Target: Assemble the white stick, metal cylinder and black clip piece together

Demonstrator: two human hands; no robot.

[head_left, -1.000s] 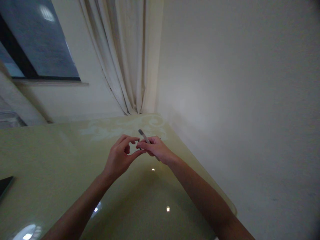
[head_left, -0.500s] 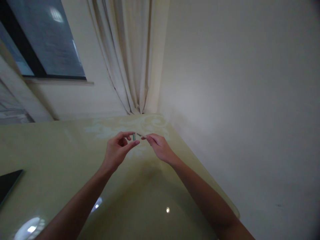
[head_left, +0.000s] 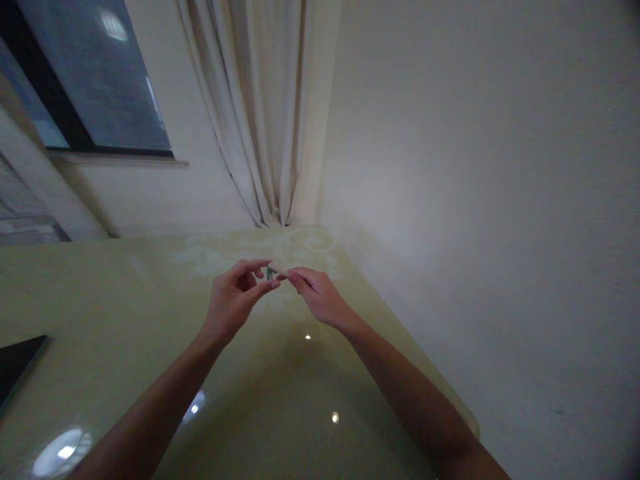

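Observation:
My left hand (head_left: 234,291) is raised over the table, thumb and index finger closed on the two ends of a small upright grey-green piece (head_left: 269,274). What that piece is, I cannot make out. From the right, my right hand (head_left: 321,294) pinches a thin pale flat piece (head_left: 279,269) that points leftward. The tip of the flat piece meets or overlaps the upper part of the small green one; whether they truly touch is too small to tell. My right fingertips cover the other end of the flat piece.
Both hands are above a glossy yellow-green table (head_left: 115,307) with a pale floral pattern and light reflections. A dark flat object (head_left: 20,363) lies at the left edge. A wall (head_left: 475,200) borders the table's right side; a curtain (head_left: 260,113) hangs behind it.
The flat piece in my right hand has moved slightly left, from a small gap to the top of the green piece. My left hand has barely moved.

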